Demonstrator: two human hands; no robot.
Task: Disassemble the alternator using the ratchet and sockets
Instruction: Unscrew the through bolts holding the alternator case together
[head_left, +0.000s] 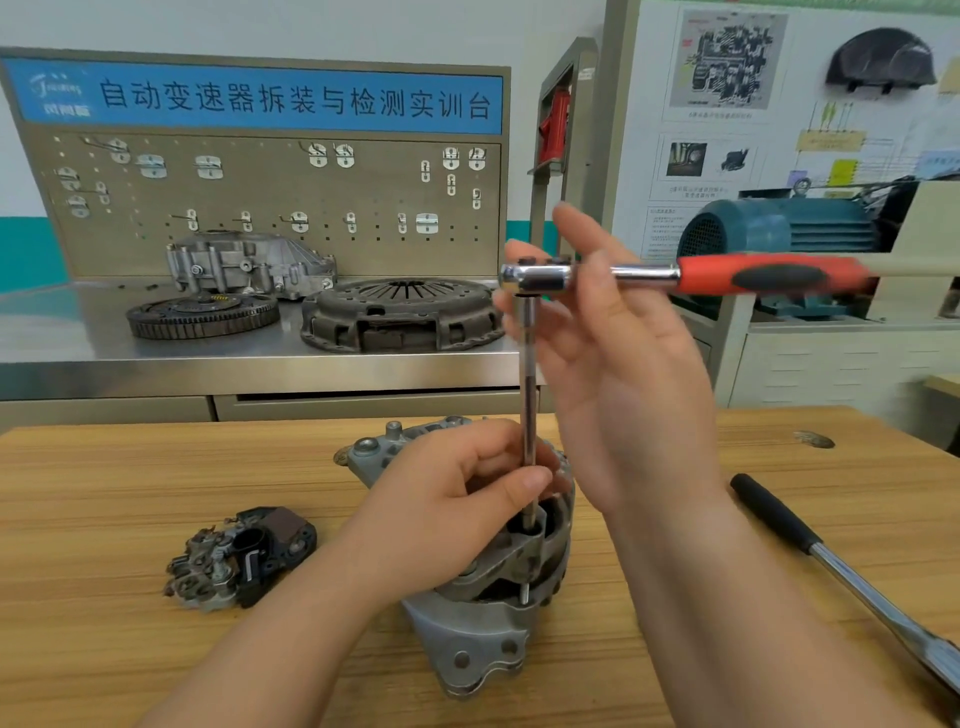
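Bare table (104, 493) at frame left; removed parts (241, 556) lower left, breaker bar (831, 561) lower right block passage.

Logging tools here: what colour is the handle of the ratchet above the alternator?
The ratchet handle is red with a black grip insert, seen in the head view.

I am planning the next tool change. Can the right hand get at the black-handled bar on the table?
Probably yes. The black-handled bar lies on the table beside the right forearm, nothing over it. The right hand must first leave the ratchet, while the left hand holds its extension bar.
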